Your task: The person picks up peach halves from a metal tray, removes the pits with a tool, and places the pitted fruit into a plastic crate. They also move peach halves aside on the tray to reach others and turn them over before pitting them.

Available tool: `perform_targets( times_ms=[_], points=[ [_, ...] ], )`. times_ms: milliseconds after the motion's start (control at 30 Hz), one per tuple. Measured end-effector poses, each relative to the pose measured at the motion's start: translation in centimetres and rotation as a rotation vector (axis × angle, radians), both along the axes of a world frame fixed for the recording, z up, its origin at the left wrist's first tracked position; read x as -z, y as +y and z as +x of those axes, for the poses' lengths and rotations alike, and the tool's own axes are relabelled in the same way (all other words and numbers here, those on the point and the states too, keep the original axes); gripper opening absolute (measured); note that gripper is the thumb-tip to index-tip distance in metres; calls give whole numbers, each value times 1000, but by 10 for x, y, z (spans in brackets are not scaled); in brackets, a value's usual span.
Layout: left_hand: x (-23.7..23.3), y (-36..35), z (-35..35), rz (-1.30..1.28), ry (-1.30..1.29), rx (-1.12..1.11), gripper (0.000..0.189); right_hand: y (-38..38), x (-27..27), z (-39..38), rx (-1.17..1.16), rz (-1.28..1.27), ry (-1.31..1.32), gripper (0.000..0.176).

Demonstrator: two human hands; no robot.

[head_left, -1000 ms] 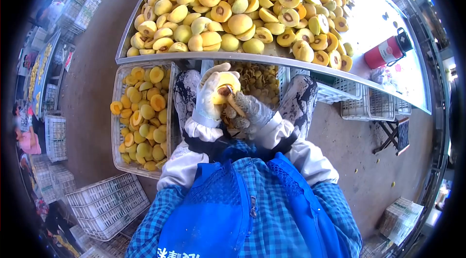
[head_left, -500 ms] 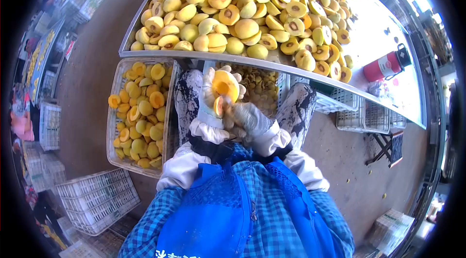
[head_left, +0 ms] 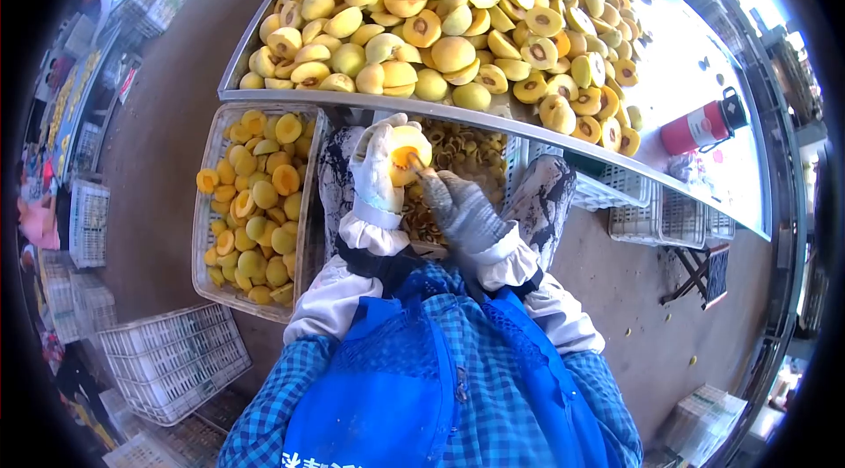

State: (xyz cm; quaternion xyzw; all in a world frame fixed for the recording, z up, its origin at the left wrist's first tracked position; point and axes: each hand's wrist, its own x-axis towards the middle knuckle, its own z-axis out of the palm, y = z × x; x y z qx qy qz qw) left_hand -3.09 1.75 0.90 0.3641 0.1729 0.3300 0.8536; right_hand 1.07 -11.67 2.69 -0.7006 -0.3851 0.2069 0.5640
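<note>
A halved yellow fruit [head_left: 410,151] is held up by my left hand [head_left: 378,171], in a pale glove, its cut face turned upward. My right hand [head_left: 462,208], in a grey glove, is closed on a thin tool [head_left: 417,164], whose tip meets the middle of the cut face. Below the hands, between my knees, a crate of fruit scraps [head_left: 466,151] shows in part. Left of my legs stands a white crate [head_left: 205,244] with yellow fruit halves [head_left: 255,204].
A metal table [head_left: 370,99] ahead bears a heap of fruit halves [head_left: 453,54] and a red bottle [head_left: 693,129]. An empty white crate [head_left: 176,362] lies at lower left. At right are more crates [head_left: 635,215] and a folding stool [head_left: 700,274].
The small fruit piece between my hands is gone from view. My right hand has shifted right, with the tool now visible at the fruit. The fruit's cut face now shows more clearly.
</note>
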Motion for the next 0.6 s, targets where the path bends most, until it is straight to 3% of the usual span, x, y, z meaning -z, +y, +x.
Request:
perform_targets(
  times_ms=[100, 200, 400, 600],
  points=[
    [-11, -9, -4, 13, 0, -27, 23, 9, 1, -15, 3, 14, 106, 27],
    [-2, -14, -4, 133, 84, -81, 35, 3, 3, -20, -136, 16, 165, 27],
    [-1, -22, -14, -51, 74, 38, 39, -6, 11, -19, -234, 119, 787, 44],
    [4, -26, -18, -182, 43, 151, 43, -12, 8, -13, -261, 4, 852, 47]
  ],
)
